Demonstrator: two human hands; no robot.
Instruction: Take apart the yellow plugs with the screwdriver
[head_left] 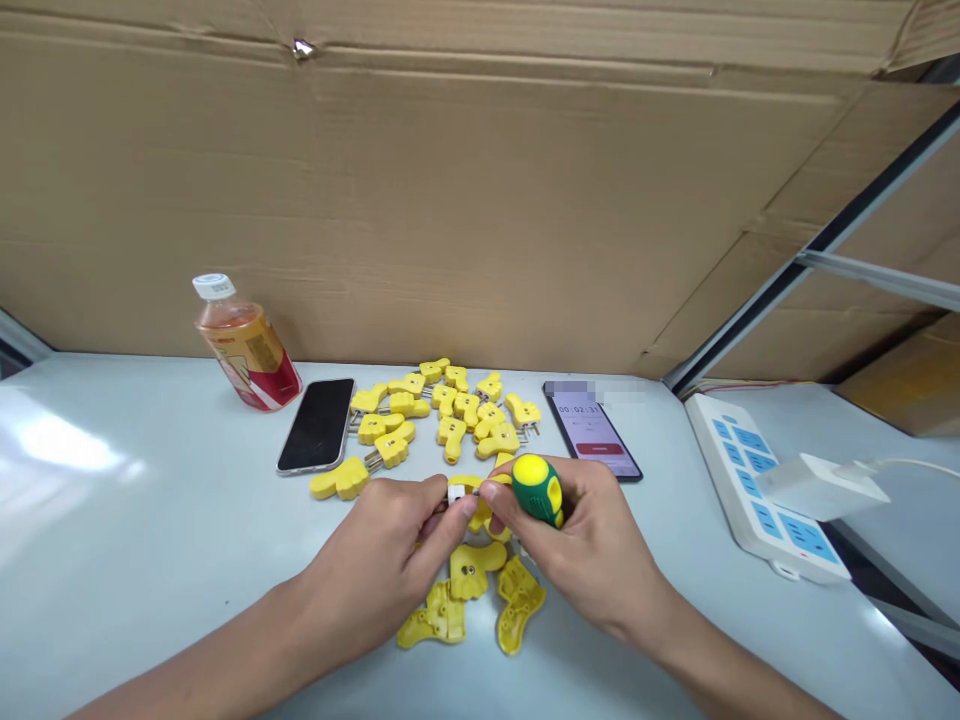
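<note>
Between thumb and fingers, my left hand (409, 535) pinches a small white plug insert (456, 493). My right hand (577, 530) is closed around a screwdriver (537, 490) with a green and yellow handle. Its shaft points left at the insert, and my right fingertips partly hide the tip. Beneath my hands lie loose yellow plug shell halves; an open half (436, 617) and another open half (519, 605) show their hollow insides, while a third piece (474, 570) lies outer side up. Several yellow plugs (390, 445) with metal pins are spread out beyond my hands.
A drink bottle (247, 350) stands at the back left, beside a dark-screened phone (316, 425). Right of the plugs lies a phone with a lit timer (592, 430). A white power strip (765, 490) with a charger (821, 487) sits farther right. A cardboard wall (450, 200) closes the back.
</note>
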